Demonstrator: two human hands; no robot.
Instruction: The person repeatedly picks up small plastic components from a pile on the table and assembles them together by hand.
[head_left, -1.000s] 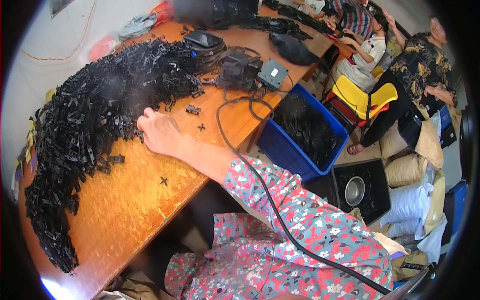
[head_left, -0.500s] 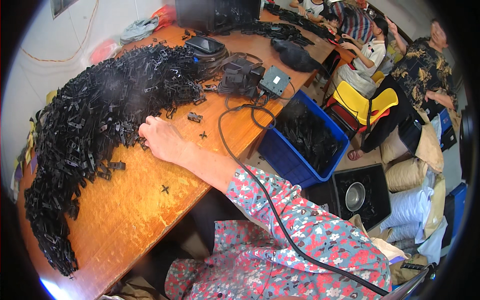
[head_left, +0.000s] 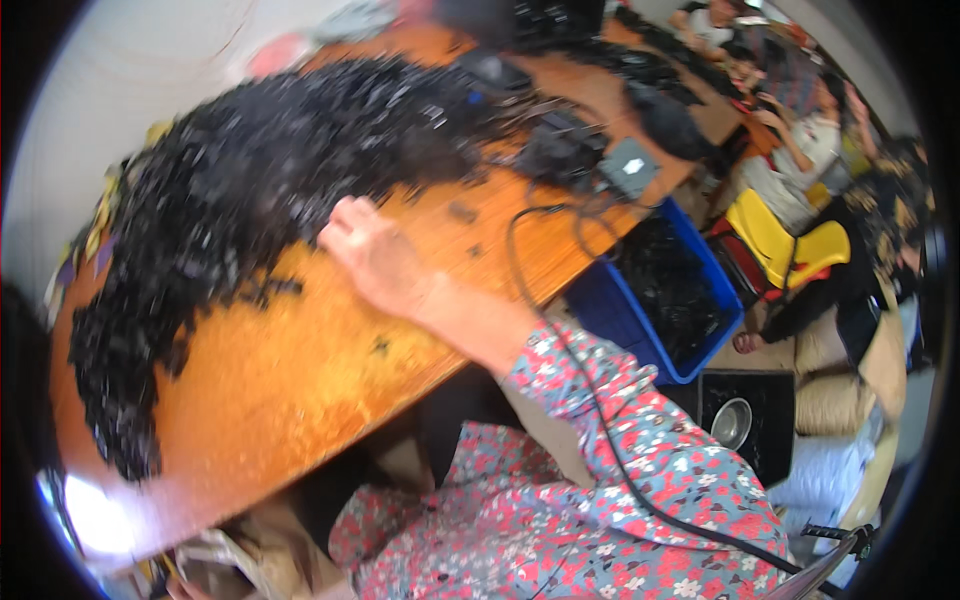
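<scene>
An orange-brown wooden bench (head_left: pixel 270 385) runs diagonally from the lower left of the frame to the upper right, its surface worn and patchy, with glare at the lower-left end. A curved heap of small black parts (head_left: pixel 260 150) covers its far side. Near the centre, a loose black part (head_left: pixel 463 212) and a small dark cross-shaped piece (head_left: pixel 380 346) lie apart from the heap. Toward the upper right sit a grey box (head_left: pixel 629 168), a blurred black device (head_left: pixel 562 150), a dark bundle (head_left: pixel 668 118) and more black parts (head_left: pixel 620 62).
</scene>
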